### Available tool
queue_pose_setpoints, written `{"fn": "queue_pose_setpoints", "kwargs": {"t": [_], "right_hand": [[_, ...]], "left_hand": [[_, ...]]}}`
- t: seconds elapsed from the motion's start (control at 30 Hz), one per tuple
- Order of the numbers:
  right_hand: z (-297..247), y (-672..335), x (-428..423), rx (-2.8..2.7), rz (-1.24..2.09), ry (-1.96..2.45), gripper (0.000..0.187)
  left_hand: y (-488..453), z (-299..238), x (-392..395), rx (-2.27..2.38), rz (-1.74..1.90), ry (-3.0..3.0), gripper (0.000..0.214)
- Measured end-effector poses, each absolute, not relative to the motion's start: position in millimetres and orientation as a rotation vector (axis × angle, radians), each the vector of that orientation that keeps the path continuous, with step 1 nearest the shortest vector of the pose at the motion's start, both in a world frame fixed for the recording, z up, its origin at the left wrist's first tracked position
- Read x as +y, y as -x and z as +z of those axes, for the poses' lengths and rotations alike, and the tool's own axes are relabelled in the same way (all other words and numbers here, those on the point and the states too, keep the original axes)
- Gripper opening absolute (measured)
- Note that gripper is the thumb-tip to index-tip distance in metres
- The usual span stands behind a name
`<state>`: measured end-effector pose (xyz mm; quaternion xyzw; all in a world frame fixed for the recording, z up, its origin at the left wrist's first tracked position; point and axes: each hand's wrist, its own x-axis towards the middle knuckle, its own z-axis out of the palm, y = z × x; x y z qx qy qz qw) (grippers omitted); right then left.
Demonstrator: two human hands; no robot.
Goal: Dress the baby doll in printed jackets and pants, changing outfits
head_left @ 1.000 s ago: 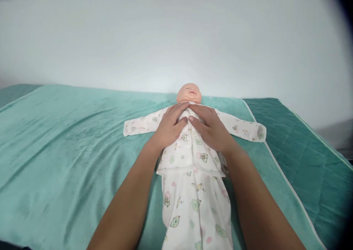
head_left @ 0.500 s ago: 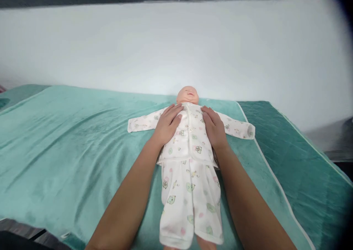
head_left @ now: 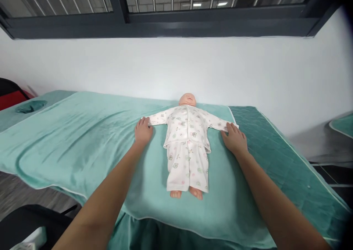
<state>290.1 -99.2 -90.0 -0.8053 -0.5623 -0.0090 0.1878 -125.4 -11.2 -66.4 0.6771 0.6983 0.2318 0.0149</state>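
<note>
While the doll (head_left: 188,127) lies face-up at ctr frame on a green blanket (head_left: 223,191), L hand (head_left: 143,132) lies over the frame-left sleeve (head_left: 159,118), R hand (head_left: 235,138) over the frame-right sleeve (head_left: 216,123). Can't tell if either's gripping.

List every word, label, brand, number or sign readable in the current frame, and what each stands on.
None: no readable text shows.
The doll's top and trousers bear small printed figures; no letters can be made out among them.
The light green blanket and dark window frame show no lettering.
The white object at the lower left is too blurred to tell whether it carries any marking.
</note>
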Motion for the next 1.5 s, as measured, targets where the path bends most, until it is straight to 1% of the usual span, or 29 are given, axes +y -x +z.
{"fn": "queue_pose_setpoints", "kwargs": {"t": [0.2,0.4,0.6,0.7,0.87,0.97,1.03,1.1,1.17,1.23,1.3,1.4,1.5], "right_hand": [[-89,-293,-108,-1.500,-0.007,2.349,0.065],[-84,-287,-109,-1.527,-0.039,2.363,0.065],[-82,-285,-110,-1.553,-0.025,2.368,0.065],[-83,-284,-110,-1.544,-0.032,2.368,0.065],[-85,-285,-108,-1.551,-0.049,2.371,0.064],[-85,-282,-109,-1.575,-0.089,2.349,0.064],[-84,-274,-118,-1.611,-0.118,2.298,0.064],[-84,-260,-138,-1.669,-0.069,2.199,0.066],[-83,-239,-170,-1.748,0.063,2.006,0.068],[-83,-215,-210,-1.810,0.186,1.696,0.063],[-83,-193,-249,-1.781,0.314,1.482,0.054],[-84,-169,-293,-1.705,0.443,1.387,0.047],[-88,-155,-311,-1.590,0.443,1.406,0.043]], "left_hand": [[131,-60,6,2.153,0.645,-2.112,0.061],[135,-61,10,2.278,0.827,-1.965,0.066],[133,-58,2,2.265,0.826,-1.971,0.063],[133,-59,-9,2.256,0.934,-1.944,0.062],[120,-65,-65,2.085,1.146,-1.797,0.050],[105,-68,-118,1.918,1.232,-1.887,0.040],[97,-71,-155,1.755,1.202,-1.956,0.034],[91,-75,-189,1.628,1.138,-1.909,0.023],[89,-78,-217,1.536,1.090,-1.806,0.019],[88,-81,-239,1.454,1.036,-1.776,0.015],[87,-81,-254,1.395,1.002,-1.806,0.016],[82,-81,-264,1.377,0.999,-1.881,0.023],[74,-81,-264,1.424,1.038,-1.921,0.014]]}}
